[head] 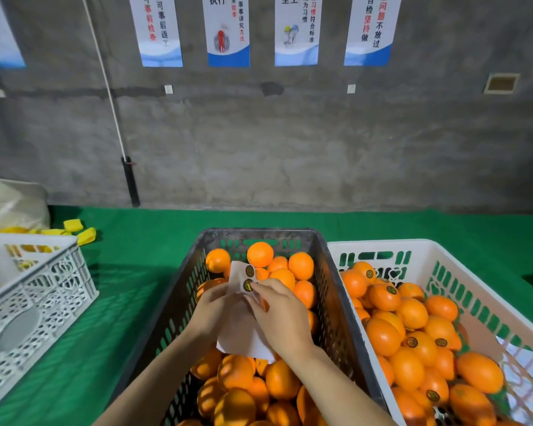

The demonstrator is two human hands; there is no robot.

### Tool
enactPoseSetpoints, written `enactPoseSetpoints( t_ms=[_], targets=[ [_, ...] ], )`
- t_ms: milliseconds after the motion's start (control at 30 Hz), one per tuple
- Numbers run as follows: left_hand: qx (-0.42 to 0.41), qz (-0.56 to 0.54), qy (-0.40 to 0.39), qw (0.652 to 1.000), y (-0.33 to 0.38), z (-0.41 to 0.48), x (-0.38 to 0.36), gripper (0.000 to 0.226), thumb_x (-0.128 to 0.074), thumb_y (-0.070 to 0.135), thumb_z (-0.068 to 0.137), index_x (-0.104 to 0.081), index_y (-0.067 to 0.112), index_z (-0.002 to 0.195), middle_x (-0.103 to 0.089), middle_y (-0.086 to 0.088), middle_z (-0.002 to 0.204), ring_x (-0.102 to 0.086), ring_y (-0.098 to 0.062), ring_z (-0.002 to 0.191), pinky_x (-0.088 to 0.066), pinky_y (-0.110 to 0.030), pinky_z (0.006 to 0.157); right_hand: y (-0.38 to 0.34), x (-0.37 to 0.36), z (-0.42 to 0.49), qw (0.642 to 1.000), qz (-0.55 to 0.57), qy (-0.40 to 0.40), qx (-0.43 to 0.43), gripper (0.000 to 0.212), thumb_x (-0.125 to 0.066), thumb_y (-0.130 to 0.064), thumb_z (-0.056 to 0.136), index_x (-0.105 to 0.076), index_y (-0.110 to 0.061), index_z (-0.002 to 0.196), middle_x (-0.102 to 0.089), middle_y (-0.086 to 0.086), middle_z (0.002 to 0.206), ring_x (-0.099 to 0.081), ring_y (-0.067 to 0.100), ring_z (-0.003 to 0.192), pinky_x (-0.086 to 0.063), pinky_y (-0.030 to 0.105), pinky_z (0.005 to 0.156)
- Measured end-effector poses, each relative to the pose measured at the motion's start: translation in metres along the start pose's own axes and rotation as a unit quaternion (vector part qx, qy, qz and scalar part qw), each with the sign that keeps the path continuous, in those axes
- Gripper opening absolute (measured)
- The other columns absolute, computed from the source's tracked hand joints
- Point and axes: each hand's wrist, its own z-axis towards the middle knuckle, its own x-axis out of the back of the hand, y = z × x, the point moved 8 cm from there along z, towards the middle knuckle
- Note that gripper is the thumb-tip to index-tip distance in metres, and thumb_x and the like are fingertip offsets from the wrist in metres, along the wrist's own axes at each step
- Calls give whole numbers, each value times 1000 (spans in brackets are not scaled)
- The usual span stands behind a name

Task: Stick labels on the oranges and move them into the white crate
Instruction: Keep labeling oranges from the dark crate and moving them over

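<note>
Above the black slatted plastic crate [179, 290] of unlabelled oranges [260, 254], the left hand [213, 312] grips a white label backing sheet [240, 332] with curled fingers. The right hand [282, 315] pinches a round dark label [247, 285] on that sheet. Labelled oranges [413, 312] fill the adjacent white plastic crate [382, 245] at right.

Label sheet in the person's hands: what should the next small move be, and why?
Probably peel the lower sticker off the label sheet with the right hand: its fingertips pinch it, the left hand holds the sheet over the black crate, and no orange is held yet.
</note>
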Motion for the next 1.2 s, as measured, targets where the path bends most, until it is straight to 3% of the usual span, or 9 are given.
enactPoseSetpoints(
  t_ms=[200, 333, 567, 733, 833, 967, 1067, 1133, 1200],
  targets=[
    [-29, 81, -27, 996, 0, -1, -4, 42, -48, 28, 104, -79, 20, 77, -76, 1, 88, -67, -15, 85, -47, -34, 78, 7, 0, 1, 1000, 16, -6, -26, 38, -60, -39, 98, -64, -23, 132, -62, -8, 130, -55, 13, 121, -50, 27, 92],
    [-70, 100, -37, 992, 6, -4, -6, 43, -47, 25, 105, -79, 26, 76, -75, 7, 89, -65, 0, 79, -43, -30, 76, 7, -1, 1, 999, 36, -14, -29, 35, -58, -31, 100, -64, -22, 133, -63, -6, 134, -57, 14, 121, -50, 25, 94],
    [-86, 101, -10, 991, 5, -1, -2, 34, -53, 28, 103, -80, 36, 84, -75, 13, 91, -66, 1, 82, -47, -24, 71, 8, -4, 0, 990, 133, -9, -52, 28, -57, -24, 101, -71, -17, 124, -69, -4, 124, -61, 11, 113, -51, 24, 93],
    [-92, 103, -32, 990, 5, -1, -4, 26, -55, 36, 101, -80, 36, 93, -76, 10, 95, -71, -7, 87, -57, -22, 71, 10, 1, -1, 989, 133, 4, -66, 23, -56, -28, 101, -76, -22, 111, -71, -7, 108, -63, 11, 96, -54, 29, 76],
    [-98, 112, -25, 988, 6, -1, -4, 28, -52, 38, 103, -79, 40, 93, -75, 14, 96, -70, -4, 90, -57, -17, 69, 10, 2, -1, 992, 110, 10, -64, 23, -52, -31, 102, -74, -23, 102, -68, -7, 94, -58, 11, 80, -46, 28, 61],
    [-71, 106, 32, 991, -2, 4, 6, 28, -52, 40, 102, -76, 29, 92, -75, 9, 88, -71, -9, 82, -58, -27, 67, 10, 10, -2, 986, 134, 48, -83, 25, -52, -26, 102, -66, -19, 83, -56, -7, 76, -50, 15, 68, -40, 39, 55],
    [-70, 87, 95, 989, 0, 3, 18, 25, -51, 40, 103, -70, 30, 89, -71, 5, 79, -70, -8, 71, -52, -18, 54, 15, 21, -3, 975, 165, 102, -112, 30, -56, -26, 100, -62, -16, 72, -55, -2, 70, -48, 17, 62, -39, 40, 53],
    [-83, 67, 151, 983, 6, 1, 30, 28, -48, 37, 105, -67, 29, 86, -68, 1, 77, -67, -8, 67, -48, -15, 48, 20, 20, -3, 970, 180, 99, -132, 33, -57, -26, 99, -60, -14, 69, -55, 2, 66, -48, 22, 60, -38, 44, 53],
    [-88, 39, 208, 973, 9, 1, 41, 27, -45, 35, 106, -64, 30, 88, -68, 2, 88, -68, -12, 76, -53, -23, 54, 21, 14, -4, 974, 166, 70, -135, 29, -57, -28, 98, -67, -15, 75, -64, 0, 74, -53, 19, 64, -41, 40, 53]
  ],
)
